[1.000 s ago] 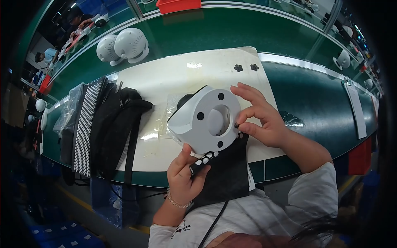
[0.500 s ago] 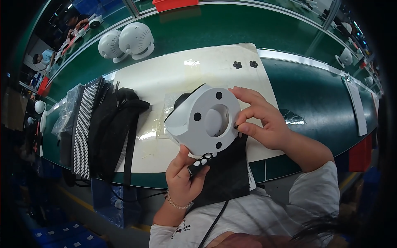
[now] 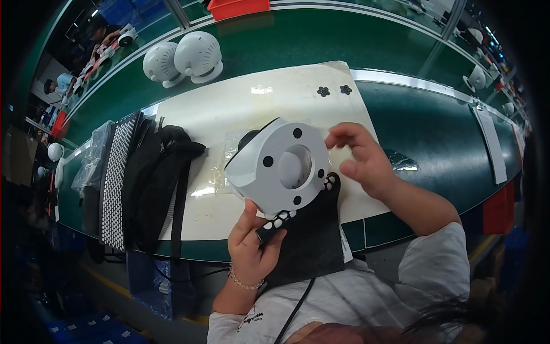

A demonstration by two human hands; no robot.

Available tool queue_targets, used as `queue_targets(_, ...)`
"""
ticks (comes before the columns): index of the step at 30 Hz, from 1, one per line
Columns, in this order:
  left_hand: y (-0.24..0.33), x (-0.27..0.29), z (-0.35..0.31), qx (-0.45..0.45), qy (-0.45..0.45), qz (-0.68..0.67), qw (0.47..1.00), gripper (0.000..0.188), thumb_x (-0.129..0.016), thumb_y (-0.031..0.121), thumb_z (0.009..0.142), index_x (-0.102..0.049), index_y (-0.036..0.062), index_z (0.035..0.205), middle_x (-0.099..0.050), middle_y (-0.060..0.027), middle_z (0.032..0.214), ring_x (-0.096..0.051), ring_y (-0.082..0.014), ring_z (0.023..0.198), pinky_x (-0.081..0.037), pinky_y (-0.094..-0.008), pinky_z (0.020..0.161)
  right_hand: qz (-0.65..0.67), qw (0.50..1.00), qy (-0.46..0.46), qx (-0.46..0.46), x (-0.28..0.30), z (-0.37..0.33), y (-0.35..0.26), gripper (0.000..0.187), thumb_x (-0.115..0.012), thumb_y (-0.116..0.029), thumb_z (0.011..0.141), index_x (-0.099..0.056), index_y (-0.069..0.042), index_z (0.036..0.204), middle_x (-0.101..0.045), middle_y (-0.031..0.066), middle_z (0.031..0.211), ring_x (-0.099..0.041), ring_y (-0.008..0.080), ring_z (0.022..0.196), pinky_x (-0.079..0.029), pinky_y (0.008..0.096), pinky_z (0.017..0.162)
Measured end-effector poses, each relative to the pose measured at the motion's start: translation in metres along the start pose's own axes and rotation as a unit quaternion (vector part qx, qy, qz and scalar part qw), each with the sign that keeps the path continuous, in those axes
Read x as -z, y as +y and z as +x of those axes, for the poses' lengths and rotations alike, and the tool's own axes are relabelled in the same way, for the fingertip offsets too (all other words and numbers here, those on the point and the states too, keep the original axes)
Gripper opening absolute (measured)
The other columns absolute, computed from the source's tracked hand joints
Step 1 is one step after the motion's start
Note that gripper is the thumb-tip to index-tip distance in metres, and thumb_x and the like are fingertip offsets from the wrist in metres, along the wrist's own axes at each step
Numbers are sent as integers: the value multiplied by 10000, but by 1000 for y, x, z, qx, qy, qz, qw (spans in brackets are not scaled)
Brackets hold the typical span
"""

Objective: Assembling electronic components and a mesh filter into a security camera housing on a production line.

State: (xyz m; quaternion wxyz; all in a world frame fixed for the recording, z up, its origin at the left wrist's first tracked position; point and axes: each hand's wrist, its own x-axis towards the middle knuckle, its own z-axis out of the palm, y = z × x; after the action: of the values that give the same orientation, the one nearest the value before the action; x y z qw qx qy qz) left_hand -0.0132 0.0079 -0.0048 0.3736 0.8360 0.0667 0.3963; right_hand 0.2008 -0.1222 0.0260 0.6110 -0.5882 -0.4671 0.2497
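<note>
My left hand (image 3: pixel 252 247) grips a white plastic housing (image 3: pixel 276 186) with a ring-shaped base turned up toward me. Several round black pads (image 3: pixel 321 173) sit on the ring around its central hole. In that same hand is the curled edge of a black sheet (image 3: pixel 309 243), pinched below the housing; white dots show along the edge. The sheet hangs down toward my lap. My right hand (image 3: pixel 368 163) hovers just right of the ring, thumb and fingers apart, with nothing visible between them. A dark round part (image 3: pixel 247 139) shows at the housing's far left side.
Black mesh and cloth pieces (image 3: pixel 154 178) lie left on the cream board (image 3: pixel 195 117). Two flower-shaped black pieces (image 3: pixel 345 89) rest at its far right. Two white ball-shaped units (image 3: pixel 197 54) stand behind. Beyond are a red bin (image 3: pixel 238 7) and other people at work.
My right hand has released the ring's right edge and drawn back, its fingers opening. A black pad now sits where those fingers were. The left hand keeps its hold.
</note>
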Motion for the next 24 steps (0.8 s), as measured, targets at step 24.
queue_targets(24,2,6,6,-9,-24,-25,999,236,-676,-40,607,-528,-48,791,-516,-175,1161,-609,-229,763,-485,-287,672,-704,642,230,-200,197,111,108,249,-437,-136,812,-624,-166,974,-587,55,992,-524,250,985,-386,416,830)
